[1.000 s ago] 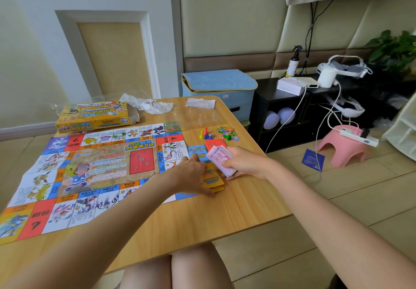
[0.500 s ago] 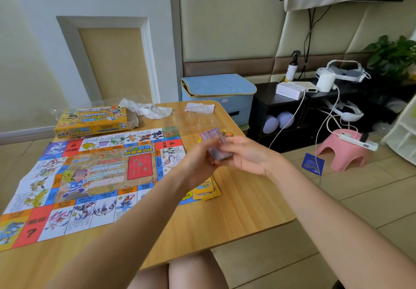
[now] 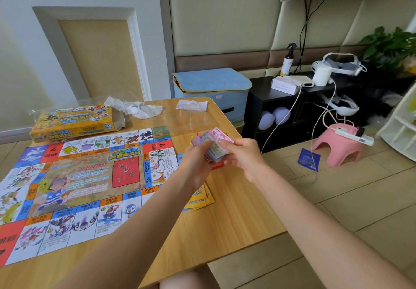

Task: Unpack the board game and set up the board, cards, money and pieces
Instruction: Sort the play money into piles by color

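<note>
Both hands have lifted off the tabletop (image 3: 225,232); left hand (image 3: 198,162) and right hand (image 3: 242,157) now meet above it, fingers curled round the fanned paper money (image 3: 213,143) beside the board (image 3: 78,176).

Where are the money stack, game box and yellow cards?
money stack (image 3: 215,145), head view, on the pink top note
game box (image 3: 72,121), head view, on the printed lid
yellow cards (image 3: 201,197), head view, on the top card by the board's edge

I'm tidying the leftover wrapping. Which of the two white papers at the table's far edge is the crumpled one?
The crumpled paper lies right beside the open end of the yellow game box. The other, the flat slip, lies apart to its right.
</note>
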`<action>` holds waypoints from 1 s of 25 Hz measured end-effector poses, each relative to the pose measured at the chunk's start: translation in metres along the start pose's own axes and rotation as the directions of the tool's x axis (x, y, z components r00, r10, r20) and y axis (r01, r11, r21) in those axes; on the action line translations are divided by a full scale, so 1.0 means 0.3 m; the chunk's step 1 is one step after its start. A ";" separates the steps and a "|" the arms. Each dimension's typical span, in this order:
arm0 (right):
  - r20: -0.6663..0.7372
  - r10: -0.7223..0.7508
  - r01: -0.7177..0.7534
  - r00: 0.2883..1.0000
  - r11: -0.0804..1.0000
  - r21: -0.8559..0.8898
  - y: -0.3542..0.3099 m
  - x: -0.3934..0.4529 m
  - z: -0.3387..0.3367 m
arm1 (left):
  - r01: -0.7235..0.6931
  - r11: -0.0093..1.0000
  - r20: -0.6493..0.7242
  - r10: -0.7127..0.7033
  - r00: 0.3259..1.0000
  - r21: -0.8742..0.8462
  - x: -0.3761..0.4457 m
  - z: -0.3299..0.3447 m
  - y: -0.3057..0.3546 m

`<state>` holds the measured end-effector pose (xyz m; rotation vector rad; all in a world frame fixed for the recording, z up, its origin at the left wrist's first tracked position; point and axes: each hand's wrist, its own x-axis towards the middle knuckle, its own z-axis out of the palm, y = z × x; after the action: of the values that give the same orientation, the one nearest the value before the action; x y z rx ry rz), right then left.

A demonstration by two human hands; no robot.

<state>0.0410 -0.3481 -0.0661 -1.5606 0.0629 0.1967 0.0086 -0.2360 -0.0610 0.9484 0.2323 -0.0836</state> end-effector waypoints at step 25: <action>0.095 0.026 0.072 0.995 0.466 -0.882 -0.007 0.214 -0.139 | 0.148 0.960 -0.171 -0.109 0.979 0.238 0.051 -0.066 0.054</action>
<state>0.1081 -0.3842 -0.0752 -2.6254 -0.1755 0.3113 0.0230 -0.2100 -0.0627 1.1926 0.4373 -0.1614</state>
